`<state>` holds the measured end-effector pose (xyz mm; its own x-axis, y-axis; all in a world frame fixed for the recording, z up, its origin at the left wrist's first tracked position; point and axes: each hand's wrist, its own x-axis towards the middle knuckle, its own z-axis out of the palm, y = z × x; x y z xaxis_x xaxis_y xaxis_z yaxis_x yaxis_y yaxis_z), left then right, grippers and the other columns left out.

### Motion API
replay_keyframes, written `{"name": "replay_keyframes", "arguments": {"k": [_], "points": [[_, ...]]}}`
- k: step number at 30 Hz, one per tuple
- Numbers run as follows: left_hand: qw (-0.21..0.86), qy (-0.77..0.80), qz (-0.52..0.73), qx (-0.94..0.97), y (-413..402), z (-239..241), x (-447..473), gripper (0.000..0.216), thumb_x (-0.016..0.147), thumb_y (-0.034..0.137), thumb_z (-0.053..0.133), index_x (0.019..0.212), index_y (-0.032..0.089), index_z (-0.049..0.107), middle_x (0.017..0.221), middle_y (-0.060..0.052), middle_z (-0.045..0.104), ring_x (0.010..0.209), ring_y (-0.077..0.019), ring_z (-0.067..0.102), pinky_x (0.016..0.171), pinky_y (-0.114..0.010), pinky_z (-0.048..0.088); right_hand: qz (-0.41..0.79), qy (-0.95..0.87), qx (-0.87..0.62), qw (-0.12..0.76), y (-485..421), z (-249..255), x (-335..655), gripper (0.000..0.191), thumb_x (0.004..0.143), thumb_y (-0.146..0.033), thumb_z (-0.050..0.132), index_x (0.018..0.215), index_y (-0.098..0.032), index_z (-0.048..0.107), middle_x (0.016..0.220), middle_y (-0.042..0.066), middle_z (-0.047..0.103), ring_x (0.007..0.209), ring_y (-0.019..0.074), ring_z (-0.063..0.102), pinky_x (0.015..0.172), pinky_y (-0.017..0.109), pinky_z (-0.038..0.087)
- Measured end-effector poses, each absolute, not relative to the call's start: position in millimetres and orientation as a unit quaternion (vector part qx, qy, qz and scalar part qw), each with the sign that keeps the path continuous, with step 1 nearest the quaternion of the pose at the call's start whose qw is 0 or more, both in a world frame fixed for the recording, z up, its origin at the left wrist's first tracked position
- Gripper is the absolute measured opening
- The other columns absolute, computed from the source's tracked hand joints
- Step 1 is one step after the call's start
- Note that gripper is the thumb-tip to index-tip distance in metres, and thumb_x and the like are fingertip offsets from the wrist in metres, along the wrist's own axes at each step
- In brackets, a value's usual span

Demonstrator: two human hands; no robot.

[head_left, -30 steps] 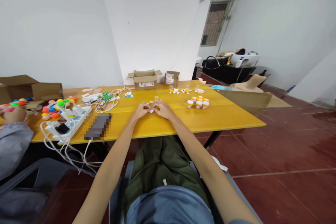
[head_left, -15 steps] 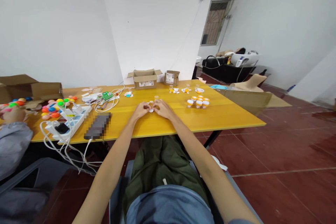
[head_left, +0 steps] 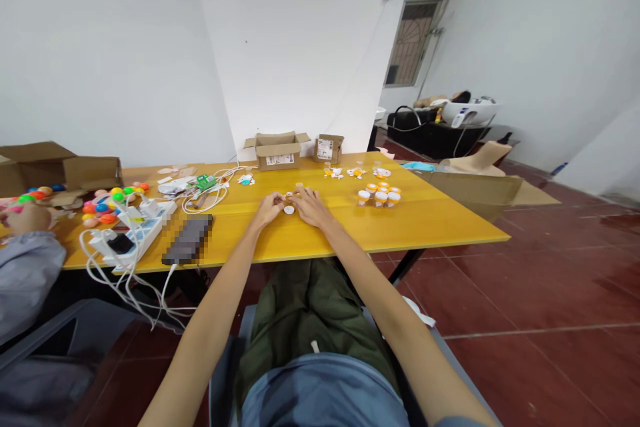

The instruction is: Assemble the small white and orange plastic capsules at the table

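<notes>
Left of your left hand [head_left: 271, 209], the phone [head_left: 187, 239] could slide off the worktop [head_left: 425, 220] if your forearm snags its cable [head_left: 170, 275]. That hand is curled, fingertips close; its hold is unclear. The white disc [head_left: 289, 210] lies between your hands, where a knuckle could skid it. Your right hand [head_left: 311, 207], loosely bent, hides any hold; swung outward, it could topple the tubs [head_left: 381, 199].
</notes>
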<state>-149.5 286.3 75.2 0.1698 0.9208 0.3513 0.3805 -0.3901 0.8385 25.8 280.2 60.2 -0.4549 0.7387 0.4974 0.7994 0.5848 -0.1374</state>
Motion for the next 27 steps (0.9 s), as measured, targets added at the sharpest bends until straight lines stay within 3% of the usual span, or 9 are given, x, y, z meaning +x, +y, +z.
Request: {"name": "replay_keyframes", "arguments": {"k": [4, 14, 27], "points": [[0.299, 0.458, 0.443, 0.71, 286.1, 75.5, -150.1, 0.009, 0.07, 0.013, 0.062, 0.076, 0.019, 0.067, 0.076, 0.001, 0.07, 0.08, -0.0174, 0.066, 0.083, -0.032, 0.054, -0.074, -0.857, -0.452, 0.237, 277.4, 62.4, 24.1, 0.038, 0.095, -0.012, 0.045, 0.118, -0.03, 0.069, 0.131, 0.009, 0.06, 0.12, 0.0264, 0.048, 0.095, 0.042, 0.039], [0.254, 0.468, 0.378, 0.758, 283.9, 79.7, -147.9, 0.022, 0.069, 0.009, 0.057, 0.078, 0.019, 0.074, 0.087, -0.001, 0.075, 0.09, -0.0208, 0.067, 0.093, -0.035, 0.053, -0.095, -0.852, -0.429, 0.285, 285.4, 57.7, 28.9, 0.033, 0.092, -0.008, 0.05, 0.106, -0.024, 0.074, 0.119, 0.012, 0.064, 0.113, 0.0265, 0.051, 0.091, 0.04, 0.041], [0.218, 0.497, 0.382, 0.748, 284.8, 77.1, -149.2, 0.012, 0.074, 0.016, 0.062, 0.066, 0.019, 0.07, 0.076, 0.0, 0.069, 0.081, -0.0188, 0.063, 0.084, -0.032, 0.052, -0.143, -0.856, -0.415, 0.273, 288.6, 53.3, 27.8, 0.028, 0.093, -0.011, 0.051, 0.094, -0.023, 0.076, 0.111, 0.012, 0.066, 0.111, 0.0254, 0.054, 0.088, 0.038, 0.043]]}}
